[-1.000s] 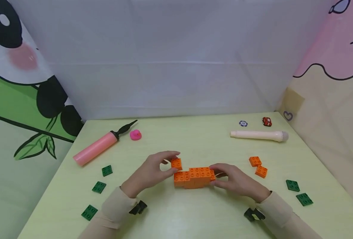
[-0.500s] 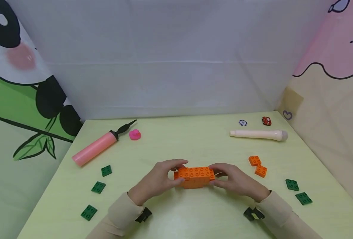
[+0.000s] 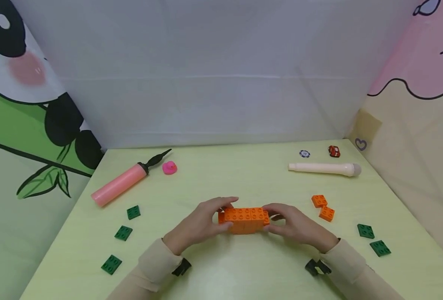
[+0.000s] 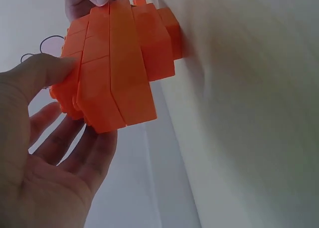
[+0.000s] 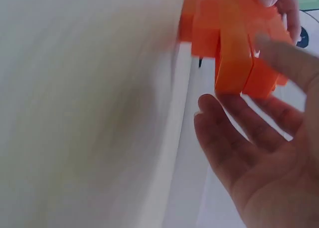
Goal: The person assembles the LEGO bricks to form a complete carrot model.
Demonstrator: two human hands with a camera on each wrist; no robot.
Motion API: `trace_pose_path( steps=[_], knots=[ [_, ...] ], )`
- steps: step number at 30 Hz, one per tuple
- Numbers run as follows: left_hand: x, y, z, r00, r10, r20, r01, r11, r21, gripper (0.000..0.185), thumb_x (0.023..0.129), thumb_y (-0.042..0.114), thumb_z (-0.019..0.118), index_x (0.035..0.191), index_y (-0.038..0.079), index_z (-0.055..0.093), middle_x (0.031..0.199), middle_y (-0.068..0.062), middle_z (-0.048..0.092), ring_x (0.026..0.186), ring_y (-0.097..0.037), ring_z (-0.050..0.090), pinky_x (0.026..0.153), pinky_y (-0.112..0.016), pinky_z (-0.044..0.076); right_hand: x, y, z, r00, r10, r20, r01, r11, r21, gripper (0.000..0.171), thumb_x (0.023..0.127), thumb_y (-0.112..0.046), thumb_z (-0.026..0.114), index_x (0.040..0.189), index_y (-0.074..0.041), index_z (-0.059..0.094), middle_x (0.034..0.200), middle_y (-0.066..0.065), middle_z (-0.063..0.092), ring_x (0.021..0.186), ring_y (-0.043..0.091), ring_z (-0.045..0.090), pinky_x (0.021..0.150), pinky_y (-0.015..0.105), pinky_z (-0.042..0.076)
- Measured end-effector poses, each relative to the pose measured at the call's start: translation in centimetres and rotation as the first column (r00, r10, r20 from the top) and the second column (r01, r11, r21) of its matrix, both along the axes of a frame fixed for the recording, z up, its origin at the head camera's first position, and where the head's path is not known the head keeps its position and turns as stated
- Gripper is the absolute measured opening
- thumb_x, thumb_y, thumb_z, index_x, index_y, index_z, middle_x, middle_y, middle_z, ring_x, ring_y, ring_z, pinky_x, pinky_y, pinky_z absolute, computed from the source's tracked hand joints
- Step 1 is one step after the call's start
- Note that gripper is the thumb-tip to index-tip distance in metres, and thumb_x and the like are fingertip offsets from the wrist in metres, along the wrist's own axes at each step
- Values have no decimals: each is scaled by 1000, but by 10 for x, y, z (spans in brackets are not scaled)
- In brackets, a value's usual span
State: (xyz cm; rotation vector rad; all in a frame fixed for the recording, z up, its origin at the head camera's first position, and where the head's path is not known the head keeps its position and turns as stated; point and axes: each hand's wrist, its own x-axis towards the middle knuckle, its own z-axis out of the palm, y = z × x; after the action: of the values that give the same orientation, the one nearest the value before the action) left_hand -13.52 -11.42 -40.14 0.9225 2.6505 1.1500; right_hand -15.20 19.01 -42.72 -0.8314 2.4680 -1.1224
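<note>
A stack of joined orange toy building bricks [image 3: 245,221] stands at the front middle of the table, its layers stepped and narrower at the base in the left wrist view. My left hand [image 3: 206,218] pinches its upper left end, thumb on the near side and fingers behind. At the other end my right hand [image 3: 294,225] holds the stack between thumb and fingers. Close up in the left wrist view, the left thumb presses the upper bricks [image 4: 97,68]. In the right wrist view the thumb lies along the upper bricks [image 5: 239,48], with the fingers beyond.
Two loose orange bricks [image 3: 323,207] lie right of the right hand. Green bricks lie on both sides, three left [image 3: 123,233], two right [image 3: 380,248]. Farther back are a pink pump [image 3: 120,185], a pink duck [image 3: 169,168], a white microphone-like stick [image 3: 323,168], a chip [image 3: 304,153] and a red car [image 3: 334,151].
A small orange brick in my left hand has come down onto the left end of the stack, and that hand has shifted right. My right hand has stayed at its end.
</note>
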Motion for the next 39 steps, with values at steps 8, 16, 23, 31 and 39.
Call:
trace_pose_path(
  steps=[8,16,23,31,39],
  knots=[
    [1,-10,-7,996,61,60,-62,998,24,66,87,21,79,146,14,50,123,4,63,108,-12,60,100,-36,51,2,55,17,969,-190,-155,202,977,63,57,95,-39,68,140,-8,54,135,10,60,118,31,59,96,53,50],
    [-1,-11,-10,995,39,92,-39,999,3,62,89,18,77,144,11,50,120,3,64,107,-12,62,99,-34,52,8,116,9,915,-282,-290,357,899,254,45,89,-20,76,123,5,61,119,22,64,105,38,60,89,57,51],
    [-1,-11,-7,995,40,92,-39,999,-7,62,89,16,76,145,12,50,125,0,64,109,-15,62,99,-37,52,5,123,-4,916,-272,-295,354,895,272,37,86,-12,77,117,4,64,111,17,67,98,33,63,85,53,54],
    [0,-12,-8,995,45,87,-44,999,-16,62,89,17,76,145,10,50,126,0,64,109,-15,62,98,-37,52,5,85,24,872,-197,-448,258,963,78,29,85,-8,79,113,-8,71,107,-1,70,93,17,64,80,39,58],
    [0,-12,-11,997,43,69,-44,999,7,61,88,15,76,144,8,51,120,0,66,106,-16,63,97,-37,52,5,5,52,886,-13,-464,4,1000,-20,34,89,-17,76,123,-20,69,120,-12,66,107,10,63,88,32,56]
  ],
)
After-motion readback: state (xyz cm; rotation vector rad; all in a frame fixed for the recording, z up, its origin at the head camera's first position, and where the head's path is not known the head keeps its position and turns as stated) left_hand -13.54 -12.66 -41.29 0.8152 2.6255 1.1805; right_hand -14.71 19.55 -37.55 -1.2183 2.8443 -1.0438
